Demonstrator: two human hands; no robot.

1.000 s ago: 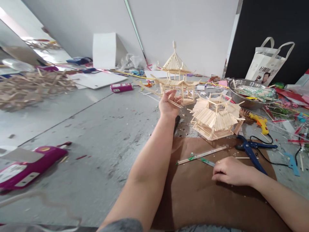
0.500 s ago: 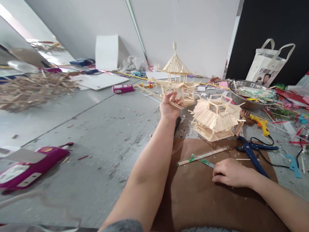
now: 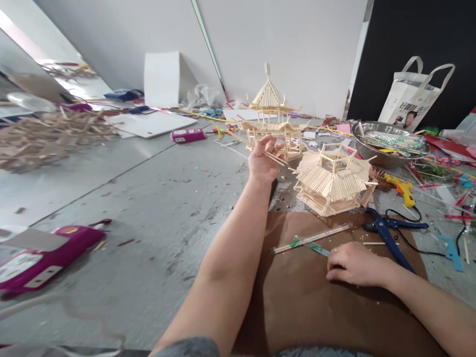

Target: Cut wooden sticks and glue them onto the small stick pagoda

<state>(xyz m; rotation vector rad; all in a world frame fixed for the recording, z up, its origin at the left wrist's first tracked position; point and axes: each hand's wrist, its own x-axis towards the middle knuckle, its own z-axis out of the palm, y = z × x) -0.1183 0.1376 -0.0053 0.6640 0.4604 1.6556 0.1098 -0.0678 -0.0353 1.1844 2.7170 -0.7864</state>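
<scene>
My left hand (image 3: 265, 158) is raised in front of the tall pagoda model (image 3: 273, 96), its fingers curled round thin wooden sticks (image 3: 274, 158). Part of the pagoda's lower tier is hidden behind this hand. To its right stands a six-sided stick model (image 3: 332, 181) with a sloping roof and an open top. My right hand (image 3: 351, 264) rests on the brown sheet (image 3: 297, 307), closed at the end of a clear and green wrapper (image 3: 319, 249). Wrapped sticks (image 3: 316, 239) lie just beyond that wrapper.
Blue cutters (image 3: 388, 238) and a yellow glue gun (image 3: 401, 188) lie right of the models, near a metal bowl (image 3: 390, 153) of wrapped sticks. A purple power strip (image 3: 55, 255) sits at left, a stick pile (image 3: 55, 136) behind it.
My left hand has tilted slightly, and its held sticks have shifted a little to the right, with their ends now spread apart. My right hand has hardly moved.
</scene>
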